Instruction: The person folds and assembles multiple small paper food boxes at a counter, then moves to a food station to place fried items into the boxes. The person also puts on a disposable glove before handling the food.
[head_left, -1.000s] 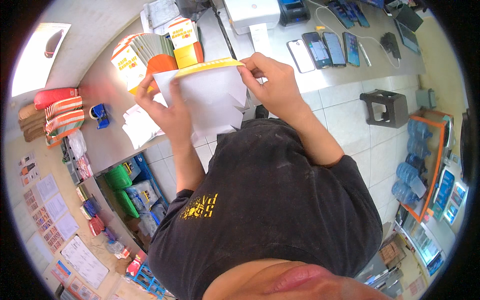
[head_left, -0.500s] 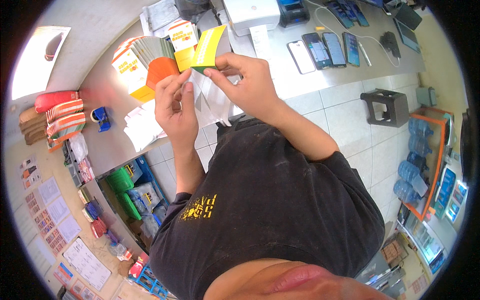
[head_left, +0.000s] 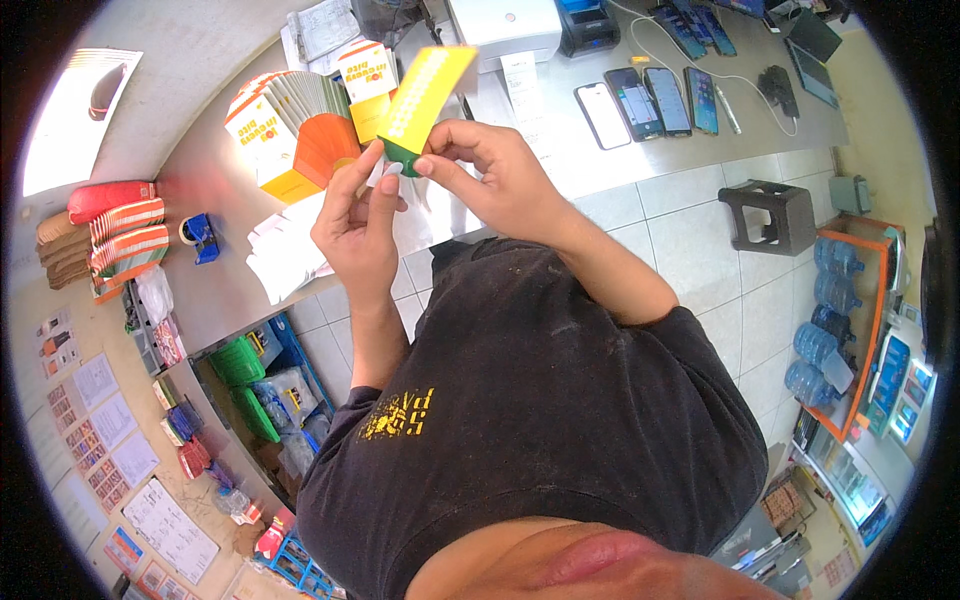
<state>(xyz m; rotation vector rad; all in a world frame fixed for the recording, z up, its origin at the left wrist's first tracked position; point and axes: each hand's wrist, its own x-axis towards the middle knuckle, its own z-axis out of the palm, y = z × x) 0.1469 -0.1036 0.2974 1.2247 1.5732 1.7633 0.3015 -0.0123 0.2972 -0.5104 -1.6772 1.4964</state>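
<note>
Between my two hands a yellow and green card carton (head_left: pixel 428 98) is held above the counter, its yellow panel standing up and tilted to the right. My right hand (head_left: pixel 505 175) pinches the curved green lower part between thumb and fingers. With thumb and index fingertips, my left hand (head_left: pixel 362 225) grips the lower left edge, beside a small pale flap. Just beyond the left hand lie a row of stacked flat cartons (head_left: pixel 318 95) in grey-green and an orange one (head_left: pixel 325 150). A white and yellow carton (head_left: pixel 368 85) stands behind the held one.
White paper sheets (head_left: pixel 285 255) lie at the counter's near edge. A blue tape dispenser (head_left: pixel 203 238) sits on the left. Beyond are a white printer (head_left: pixel 505 25) and several phones (head_left: pixel 603 115) with a cable. A dark stool (head_left: pixel 768 215) stands on the tiled floor.
The carton has tipped and its yellow panel has swung up and right. Its green lower part now looks curved, with a pale flap showing. Both hands have dropped slightly toward me.
</note>
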